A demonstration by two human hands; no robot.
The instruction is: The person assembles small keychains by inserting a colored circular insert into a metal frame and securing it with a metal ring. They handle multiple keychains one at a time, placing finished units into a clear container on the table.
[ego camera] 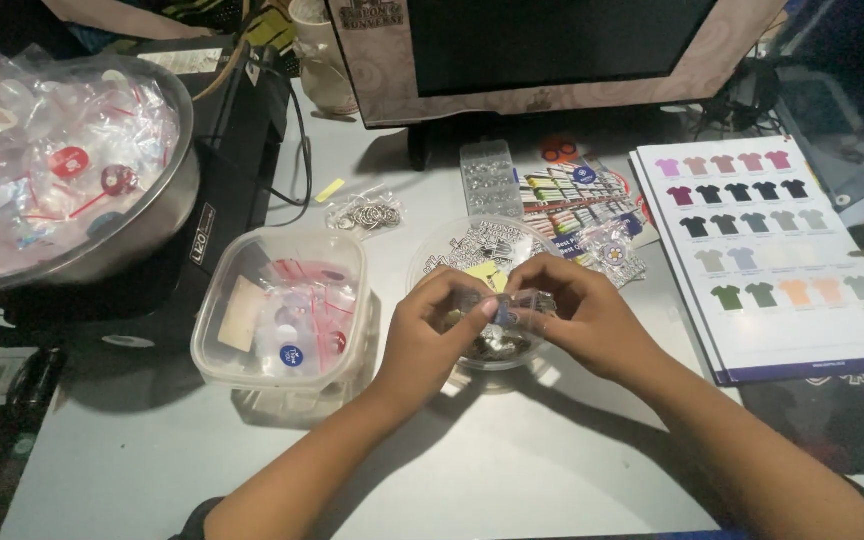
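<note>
Both hands meet over the round clear tub (482, 250) of small charms: left hand (432, 330) and right hand (577, 315) pinch a small clear bag (512, 305) between fingertips. Square tub (282, 300) lies at nine o'clock. Bagging step seemingly underway; sealing needs steady, even pinching
</note>
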